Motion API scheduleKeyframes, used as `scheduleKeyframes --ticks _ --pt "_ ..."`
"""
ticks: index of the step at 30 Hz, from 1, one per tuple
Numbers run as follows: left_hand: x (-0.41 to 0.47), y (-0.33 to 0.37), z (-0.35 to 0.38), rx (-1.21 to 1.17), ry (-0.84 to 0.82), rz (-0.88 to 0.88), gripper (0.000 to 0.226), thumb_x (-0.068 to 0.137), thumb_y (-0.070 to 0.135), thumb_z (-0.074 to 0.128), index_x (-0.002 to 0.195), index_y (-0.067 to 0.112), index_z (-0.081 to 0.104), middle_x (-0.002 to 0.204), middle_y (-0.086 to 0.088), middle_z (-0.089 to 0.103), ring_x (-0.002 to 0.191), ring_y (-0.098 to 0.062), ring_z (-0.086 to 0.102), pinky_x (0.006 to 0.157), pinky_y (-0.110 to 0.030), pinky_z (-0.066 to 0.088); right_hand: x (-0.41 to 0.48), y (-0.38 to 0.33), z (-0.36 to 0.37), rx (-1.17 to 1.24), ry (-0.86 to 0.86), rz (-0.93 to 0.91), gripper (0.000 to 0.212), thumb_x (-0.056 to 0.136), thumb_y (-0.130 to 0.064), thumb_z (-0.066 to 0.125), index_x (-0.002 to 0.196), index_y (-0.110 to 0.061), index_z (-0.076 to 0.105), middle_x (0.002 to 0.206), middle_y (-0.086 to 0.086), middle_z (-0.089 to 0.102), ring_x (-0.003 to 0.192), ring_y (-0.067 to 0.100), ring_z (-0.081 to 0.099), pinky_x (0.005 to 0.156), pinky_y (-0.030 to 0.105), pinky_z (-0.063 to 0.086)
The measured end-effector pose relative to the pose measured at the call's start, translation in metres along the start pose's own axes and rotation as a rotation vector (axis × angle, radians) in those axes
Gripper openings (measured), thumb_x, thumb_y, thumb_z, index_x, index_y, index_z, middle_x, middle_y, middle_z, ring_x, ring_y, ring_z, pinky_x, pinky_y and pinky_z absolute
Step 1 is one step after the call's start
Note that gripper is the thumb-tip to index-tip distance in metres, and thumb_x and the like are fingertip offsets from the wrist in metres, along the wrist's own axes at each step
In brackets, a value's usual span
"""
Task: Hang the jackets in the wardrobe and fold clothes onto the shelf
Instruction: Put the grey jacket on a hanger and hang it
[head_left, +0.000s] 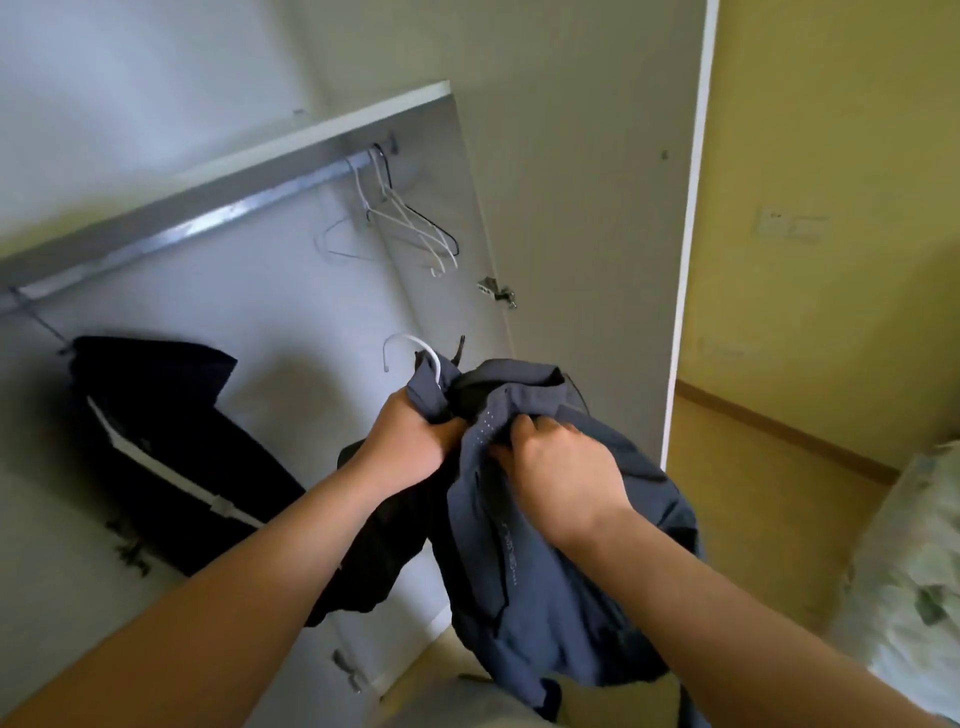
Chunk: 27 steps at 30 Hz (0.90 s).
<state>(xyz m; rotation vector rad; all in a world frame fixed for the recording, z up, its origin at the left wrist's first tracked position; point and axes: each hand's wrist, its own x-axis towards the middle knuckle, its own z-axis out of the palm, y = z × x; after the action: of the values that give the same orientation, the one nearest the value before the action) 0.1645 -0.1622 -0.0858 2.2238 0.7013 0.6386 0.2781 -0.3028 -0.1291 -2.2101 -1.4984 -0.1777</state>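
Observation:
A grey-blue jacket (550, 587) hangs bunched from both my hands in front of the open wardrobe. My left hand (410, 441) grips its collar together with a white hanger (410, 347), whose hook sticks up above the fabric. My right hand (561, 467) holds the jacket's shoulder fabric just to the right. A dark jacket (171, 441) hangs inside the wardrobe at the left from the metal rail (208, 221). Several bare hangers (410, 218) hang at the rail's right end, under the white shelf (311, 135).
The wardrobe's open door (587, 208) stands to the right of the hangers, with a hinge (496, 291) on it. Beyond it is a yellow wall (831, 156). A patterned bedding pile (914, 582) lies at the far right.

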Motion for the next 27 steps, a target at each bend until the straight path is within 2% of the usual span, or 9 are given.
scheduleKeyframes --ticks 3,5,7,10,12,16,20,24,27 --pt "0.01 -0.009 -0.011 0.053 0.051 -0.028 0.029 0.07 0.027 0.065 0.098 0.035 0.062 0.087 0.008 0.07 0.087 -0.022 0.069 0.079 -0.05 0.057 0.016 -0.007 0.011 0.152 0.043 0.042 0.02 0.104 -0.028 0.045 0.112 -0.011 0.052 0.109 0.012 0.062 0.097 0.034 0.06 0.068 0.037 0.041" --pt "0.021 -0.013 -0.018 0.082 0.042 -0.027 0.039 0.074 0.03 0.067 0.112 0.04 0.059 0.099 0.012 0.072 0.097 -0.015 0.07 0.088 -0.044 0.057 0.028 -0.013 0.015 0.195 0.045 0.073 0.023 0.105 -0.029 0.042 0.116 -0.01 0.05 0.113 0.013 0.06 0.101 0.034 0.058 0.075 0.039 0.045" --pt "0.031 -0.017 -0.024 0.11 0.035 -0.025 0.048 0.084 0.035 0.069 0.13 0.04 0.053 0.108 0.013 0.072 0.105 -0.011 0.067 0.092 -0.03 0.054 0.041 -0.019 0.016 0.231 0.044 0.11 0.025 0.107 -0.032 0.04 0.116 -0.01 0.049 0.114 0.013 0.059 0.103 0.035 0.057 0.077 0.04 0.045" --pt "0.046 -0.032 -0.037 0.2 0.129 -0.019 0.032 0.092 0.039 0.069 0.117 0.021 0.06 0.079 0.014 0.064 0.075 -0.006 0.063 0.062 -0.008 0.04 0.064 -0.026 0.019 0.271 0.062 0.161 0.021 0.106 -0.031 0.041 0.11 -0.011 0.048 0.11 0.013 0.06 0.098 0.033 0.057 0.073 0.039 0.045" --pt "0.056 -0.048 -0.048 0.218 0.194 0.04 0.017 0.093 0.039 0.068 0.097 0.023 0.061 0.072 0.012 0.06 0.068 -0.005 0.06 0.057 -0.009 0.037 0.083 -0.033 0.021 0.285 0.043 0.199 0.021 0.106 -0.03 0.041 0.109 -0.011 0.048 0.109 0.013 0.06 0.098 0.033 0.058 0.074 0.04 0.047" --pt "0.088 -0.086 -0.072 0.375 0.333 0.116 0.027 0.092 0.031 0.068 0.075 0.023 0.05 0.064 0.001 0.054 0.063 -0.027 0.059 0.056 -0.031 0.041 0.127 -0.049 0.036 0.247 0.011 0.24 0.021 0.106 -0.027 0.04 0.113 -0.01 0.05 0.114 0.014 0.06 0.102 0.035 0.058 0.075 0.039 0.044" --pt "0.132 -0.129 -0.099 0.526 0.407 0.237 0.013 0.084 0.013 0.071 0.092 0.011 0.062 0.073 -0.008 0.057 0.074 -0.036 0.059 0.063 -0.041 0.05 0.186 -0.069 0.067 0.183 0.048 0.258 0.02 0.105 -0.03 0.04 0.109 -0.012 0.048 0.111 0.011 0.06 0.099 0.035 0.059 0.068 0.038 0.039" --pt "0.179 -0.182 -0.129 0.651 0.375 0.253 0.045 0.066 0.004 0.078 0.107 0.012 0.065 0.076 -0.006 0.062 0.083 -0.036 0.059 0.072 -0.043 0.05 0.251 -0.093 0.107 0.132 0.083 0.299 0.019 0.105 -0.032 0.041 0.108 -0.014 0.048 0.11 0.009 0.061 0.099 0.034 0.06 0.066 0.038 0.036" --pt "0.215 -0.218 -0.148 0.599 0.352 0.233 0.059 0.066 0.001 0.076 0.12 0.019 0.059 0.079 -0.01 0.063 0.081 -0.038 0.062 0.071 -0.041 0.052 0.292 -0.109 0.136 0.112 0.07 0.334 0.013 0.103 -0.028 0.043 0.107 -0.016 0.046 0.111 0.008 0.06 0.099 0.034 0.061 0.065 0.037 0.033"
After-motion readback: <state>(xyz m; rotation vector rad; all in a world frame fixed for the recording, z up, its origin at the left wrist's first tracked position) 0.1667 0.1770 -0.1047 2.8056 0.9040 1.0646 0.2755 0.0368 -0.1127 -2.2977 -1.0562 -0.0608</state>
